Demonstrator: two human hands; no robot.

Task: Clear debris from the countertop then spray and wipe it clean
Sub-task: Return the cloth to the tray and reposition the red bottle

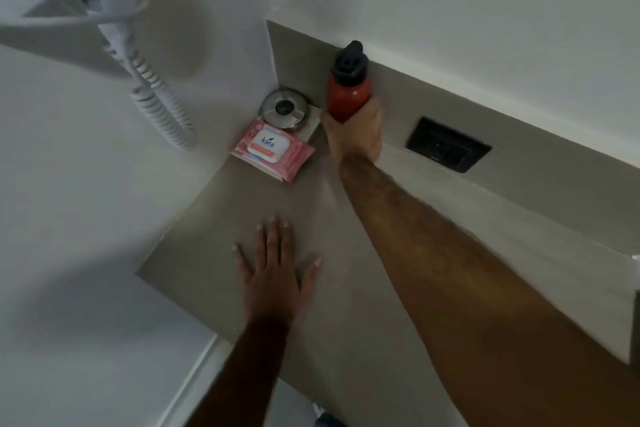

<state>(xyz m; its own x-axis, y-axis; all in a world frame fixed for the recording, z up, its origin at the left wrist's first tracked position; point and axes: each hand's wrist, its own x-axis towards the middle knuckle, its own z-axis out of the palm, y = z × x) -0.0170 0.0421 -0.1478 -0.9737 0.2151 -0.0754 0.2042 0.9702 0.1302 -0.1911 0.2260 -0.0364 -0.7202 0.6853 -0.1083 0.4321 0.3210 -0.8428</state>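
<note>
Bottle: red spray bottle [348, 94], black nozzle on top, upright at the back of the countertop [263, 204], just beside the metal dish [284, 108] and the wipes pack [273, 149].
Handling: rigid, looks light, smooth-sided; likely best gripped around the lower body, clear of the trigger.
Right hand [356, 135]: wrapped round the bottle's base, fingers closed on it.
Left hand [273, 274]: flat, fingers spread, palm down on bare counter, holding nothing.
</note>
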